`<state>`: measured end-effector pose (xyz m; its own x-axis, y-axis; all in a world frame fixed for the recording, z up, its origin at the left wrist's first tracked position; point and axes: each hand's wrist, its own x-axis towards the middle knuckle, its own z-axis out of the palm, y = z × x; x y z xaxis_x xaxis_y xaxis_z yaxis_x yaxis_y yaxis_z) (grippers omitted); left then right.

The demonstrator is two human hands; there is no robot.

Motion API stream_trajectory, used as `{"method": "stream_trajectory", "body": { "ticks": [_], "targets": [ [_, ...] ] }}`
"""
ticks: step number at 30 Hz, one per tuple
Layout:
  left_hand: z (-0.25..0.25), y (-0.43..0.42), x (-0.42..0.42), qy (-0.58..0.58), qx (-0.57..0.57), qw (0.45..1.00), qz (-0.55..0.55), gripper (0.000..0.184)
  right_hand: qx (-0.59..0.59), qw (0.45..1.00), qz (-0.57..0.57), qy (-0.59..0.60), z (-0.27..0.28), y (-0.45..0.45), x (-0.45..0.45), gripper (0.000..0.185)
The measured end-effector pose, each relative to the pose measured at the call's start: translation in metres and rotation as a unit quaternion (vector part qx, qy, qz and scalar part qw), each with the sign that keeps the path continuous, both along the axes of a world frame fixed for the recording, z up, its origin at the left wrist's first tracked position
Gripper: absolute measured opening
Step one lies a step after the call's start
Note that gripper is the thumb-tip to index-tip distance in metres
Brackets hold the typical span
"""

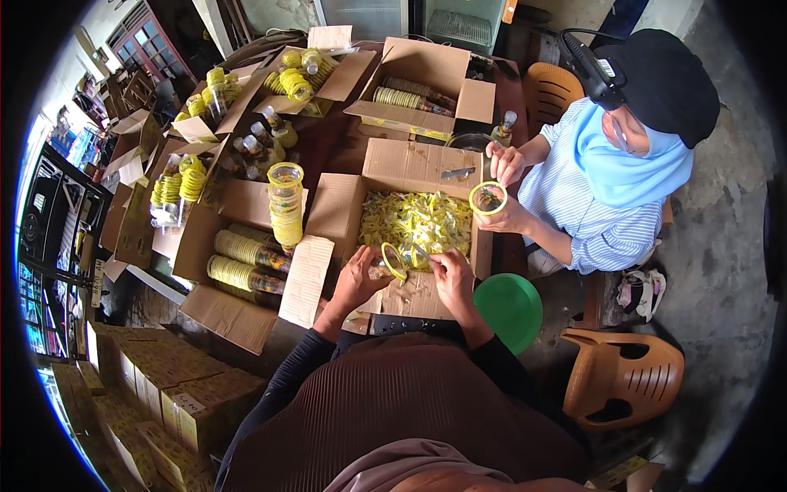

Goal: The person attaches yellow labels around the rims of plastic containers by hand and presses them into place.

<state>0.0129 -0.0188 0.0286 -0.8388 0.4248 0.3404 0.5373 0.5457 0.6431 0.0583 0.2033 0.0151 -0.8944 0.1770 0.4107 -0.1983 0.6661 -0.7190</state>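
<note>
My left hand [358,279] holds a clear plastic cup [394,261] with a yellow rim, tilted so its mouth faces right. My right hand [452,279] is closed just right of that rim. A thin, dark, narrow thing [420,252] runs from its fingertips toward the cup; I cannot make out what it is. Both hands are over the near edge of an open cardboard box [410,305], filled with yellow and clear plastic scraps [414,217]. A flat metal blade [457,173] lies on the box's far flap.
At right a co-worker [607,184] holds another yellow-rimmed cup [489,198]. Left stands a tall stack of yellow-rimmed cups [286,205] beside a box of stacked cups [246,266]. A green basin [508,312] and an orange plastic chair [627,377] are at near right.
</note>
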Motion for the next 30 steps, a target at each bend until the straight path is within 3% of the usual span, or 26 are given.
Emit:
{"method": "stream_trajectory", "body": {
  "ticks": [5,7,9,12,16,19,22,25,27,30],
  "targets": [
    [0.001,-0.001,0.0,-0.021,-0.004,1.0,0.018,0.051,-0.027,0.998,0.055,0.027,0.009,-0.007,0.006,0.015],
    [0.0,-0.001,0.0,-0.043,-0.001,0.999,0.016,0.052,-0.038,0.993,0.112,-0.027,0.001,-0.009,0.007,0.015],
    [-0.002,-0.002,0.0,-0.061,0.059,0.996,0.002,0.057,-0.083,0.992,0.091,-0.031,-0.017,-0.007,0.005,0.011],
    [-0.011,-0.005,-0.002,-0.081,0.044,0.996,0.019,0.062,-0.154,0.983,0.032,-0.092,-0.015,-0.001,0.002,0.014],
    [0.0,-0.003,0.001,-0.141,0.028,0.989,0.041,0.064,-0.199,0.97,0.1,-0.092,0.002,-0.008,0.006,0.014],
    [0.002,-0.002,0.0,-0.094,0.001,0.995,0.041,0.067,-0.138,0.981,0.102,-0.086,0.003,-0.009,0.006,0.012],
    [0.003,-0.001,-0.001,-0.054,0.002,0.998,0.033,0.072,-0.136,0.988,0.019,-0.069,-0.003,-0.011,0.004,0.011],
    [-0.014,-0.003,0.002,-0.029,-0.015,0.998,0.055,0.075,-0.133,0.991,0.03,-0.021,-0.001,-0.016,0.005,0.013],
    [-0.031,-0.004,0.0,0.059,-0.036,0.996,0.057,0.074,-0.119,0.992,0.03,-0.012,0.005,-0.022,0.009,0.014],
    [-0.029,0.003,0.001,0.021,0.026,0.996,0.08,0.068,-0.149,0.988,0.037,-0.003,0.01,-0.039,0.014,0.019]
  ]
}}
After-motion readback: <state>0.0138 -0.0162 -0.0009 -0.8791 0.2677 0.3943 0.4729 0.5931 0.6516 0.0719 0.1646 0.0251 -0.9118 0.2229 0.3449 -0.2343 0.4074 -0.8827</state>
